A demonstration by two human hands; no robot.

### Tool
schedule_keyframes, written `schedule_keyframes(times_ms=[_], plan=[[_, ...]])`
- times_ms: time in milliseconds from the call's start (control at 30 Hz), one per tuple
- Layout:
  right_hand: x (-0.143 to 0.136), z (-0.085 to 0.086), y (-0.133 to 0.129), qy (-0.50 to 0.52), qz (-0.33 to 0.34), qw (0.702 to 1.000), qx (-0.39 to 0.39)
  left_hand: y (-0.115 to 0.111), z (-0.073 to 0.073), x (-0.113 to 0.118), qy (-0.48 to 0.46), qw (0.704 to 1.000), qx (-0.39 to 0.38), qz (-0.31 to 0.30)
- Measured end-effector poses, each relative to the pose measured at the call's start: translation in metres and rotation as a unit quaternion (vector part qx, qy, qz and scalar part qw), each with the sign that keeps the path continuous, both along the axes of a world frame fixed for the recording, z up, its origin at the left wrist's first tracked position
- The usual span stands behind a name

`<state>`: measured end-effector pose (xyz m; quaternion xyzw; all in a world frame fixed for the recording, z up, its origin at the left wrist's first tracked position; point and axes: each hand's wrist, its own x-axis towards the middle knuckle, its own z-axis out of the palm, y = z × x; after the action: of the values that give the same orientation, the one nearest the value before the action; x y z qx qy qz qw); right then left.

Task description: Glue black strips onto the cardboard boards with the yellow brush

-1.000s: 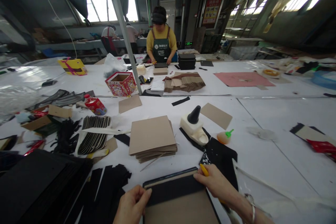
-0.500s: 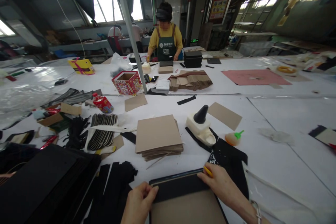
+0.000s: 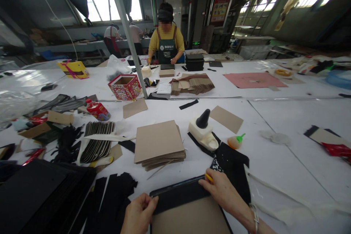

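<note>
Pressing down at the near edge of the counter, we keep both hands on a brown board that lies flat right in front of us, with a black strip folded over its far edge. Our left hand sits at the strip's left end, fingers curled and thumb laid on the black edge, pinching it against the board. Our right hand rests on the strip's right corner, fingers close together and flat, with a small yellow tool poking out from under the fingertips; we cannot tell how firmly it is gripped. The board lies between our two hands, touching both.

Just beyond it stands a stack of brown boards, and to the right of that a white glue bottle with a black cone tip, lying on a black sheet. A small orange bottle with a green cap sits near it. To our left lie loose black strips and a pile of black sheets. Farther off we see a red patterned box beside a slanted pole. Across the counter a person in a yellow shirt and dark apron works at another stack.
</note>
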<state>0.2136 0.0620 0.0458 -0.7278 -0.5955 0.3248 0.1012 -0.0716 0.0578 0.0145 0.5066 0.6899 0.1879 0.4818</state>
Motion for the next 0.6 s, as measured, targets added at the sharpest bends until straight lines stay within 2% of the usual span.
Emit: schedule_keyframes(times_ms=[200,333,467,600], plan=[[-0.001,0.001,-0.001,-0.005,-0.011,1.000,0.002,-0.001,-0.006,-0.002,-0.003,1.000,-0.003,0.000],[-0.002,0.001,-0.001,-0.006,-0.014,1.000,0.001,-0.001,-0.005,-0.001,0.007,1.000,-0.011,0.004],[-0.002,-0.001,-0.002,-0.013,-0.012,1.000,0.003,0.003,0.003,-0.002,0.047,0.998,0.012,-0.042],[-0.002,-0.005,-0.004,-0.035,-0.020,0.999,0.015,0.003,0.011,-0.002,0.143,0.985,0.045,-0.086]])
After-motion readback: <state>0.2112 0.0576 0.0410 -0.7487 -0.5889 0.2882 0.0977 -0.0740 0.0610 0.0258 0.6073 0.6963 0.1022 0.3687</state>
